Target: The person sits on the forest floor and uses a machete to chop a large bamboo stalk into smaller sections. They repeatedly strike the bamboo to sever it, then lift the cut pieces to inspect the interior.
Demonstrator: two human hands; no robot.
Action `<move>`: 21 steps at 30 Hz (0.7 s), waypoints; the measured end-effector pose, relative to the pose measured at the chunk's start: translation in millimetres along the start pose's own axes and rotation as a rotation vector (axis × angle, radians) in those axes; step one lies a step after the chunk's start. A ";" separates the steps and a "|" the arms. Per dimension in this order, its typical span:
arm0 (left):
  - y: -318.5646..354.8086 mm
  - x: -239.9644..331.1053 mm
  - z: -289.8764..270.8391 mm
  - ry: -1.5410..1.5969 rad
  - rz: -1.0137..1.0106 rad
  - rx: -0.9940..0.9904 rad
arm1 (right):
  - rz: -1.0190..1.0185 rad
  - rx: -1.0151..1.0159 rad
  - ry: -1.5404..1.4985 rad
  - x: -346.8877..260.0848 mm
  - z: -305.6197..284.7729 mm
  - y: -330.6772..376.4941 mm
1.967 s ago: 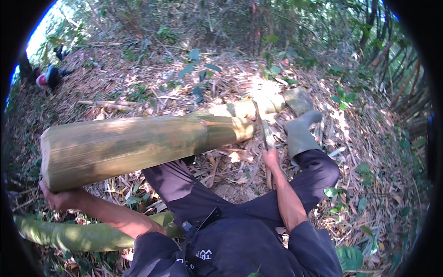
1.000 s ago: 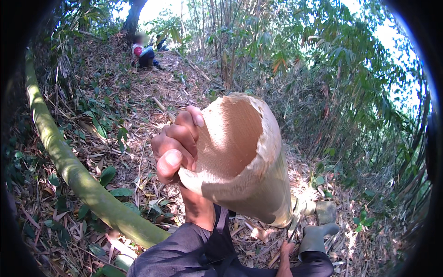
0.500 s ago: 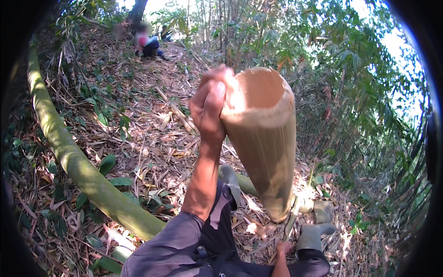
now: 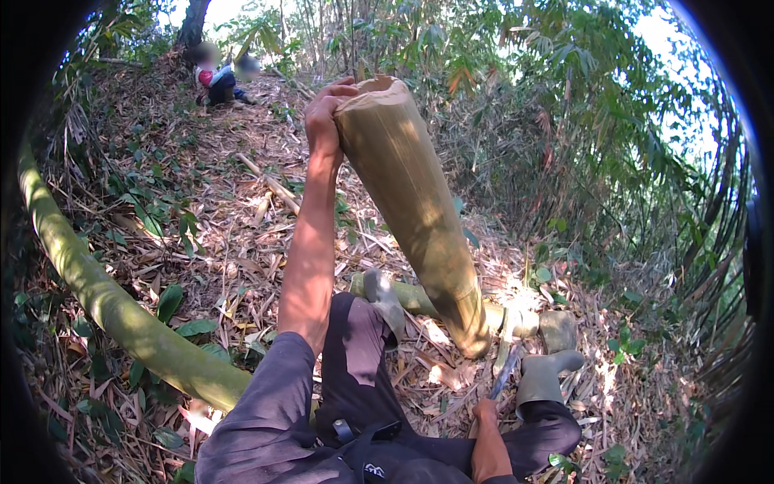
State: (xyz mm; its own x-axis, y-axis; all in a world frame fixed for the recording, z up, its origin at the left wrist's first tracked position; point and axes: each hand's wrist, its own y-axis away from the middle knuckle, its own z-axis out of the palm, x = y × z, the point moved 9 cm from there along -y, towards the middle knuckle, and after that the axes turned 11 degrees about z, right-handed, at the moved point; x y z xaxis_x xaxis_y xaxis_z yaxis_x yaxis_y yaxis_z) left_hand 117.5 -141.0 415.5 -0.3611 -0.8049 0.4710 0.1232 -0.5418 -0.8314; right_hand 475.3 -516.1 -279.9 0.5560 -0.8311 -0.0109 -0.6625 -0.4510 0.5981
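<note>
- The thick bamboo section (image 4: pixel 415 206) stands steeply in front of you; its long axis slants, with the open cut end up and toward your left and the narrower end down toward your right, at the leaf litter (image 4: pixel 439 403).
- A mottled green pole (image 4: pixel 129 323) curves along the ground on your left, well apart from the section.
- Your dark trousers (image 4: pixel 359 375) spread to either side of the section's lower end; a small white mark on your dark top is the only lettering-like print, too small to read.
- Your left hand (image 4: pixel 326 121) is at the raised end, fingers bent over the left side of the rim; the section lies just right of your palm. Your thumb is hidden, so you cannot tell how it presses.
- Your right hand (image 4: pixel 486 411) is low, near the narrow end but apart from it, its fingers closed around a knife handle.
- The knife's blade (image 4: pixel 506 373) points up and away from you, just beside that narrow end.
</note>
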 end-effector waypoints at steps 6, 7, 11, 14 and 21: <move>8.5 -9.3 -1.5 0.010 -0.009 -0.007 | 0.006 -0.012 0.032 16.4 13.8 -30.6; 8.8 -7.8 -5.6 -0.007 0.007 -0.006 | 0.014 -0.027 0.020 7.2 11.6 -20.7; 11.8 -6.4 -10.5 0.090 -0.009 0.096 | 0.001 -0.055 0.023 -7.8 -0.6 1.0; 16.3 -8.2 -3.5 0.170 -0.031 0.150 | 0.065 -0.051 0.034 9.6 1.2 -12.7; 18.8 -21.2 -6.4 0.196 -0.067 0.181 | 0.132 -0.143 -0.034 18.7 13.7 -19.7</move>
State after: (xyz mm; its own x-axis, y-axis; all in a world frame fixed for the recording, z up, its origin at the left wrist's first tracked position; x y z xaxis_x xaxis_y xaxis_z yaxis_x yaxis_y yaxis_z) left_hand 121.6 -132.5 387.9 -0.5442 -0.7130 0.4422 0.2500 -0.6409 -0.7258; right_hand 491.8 -527.2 -302.9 0.4502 -0.8915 0.0500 -0.6491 -0.2883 0.7040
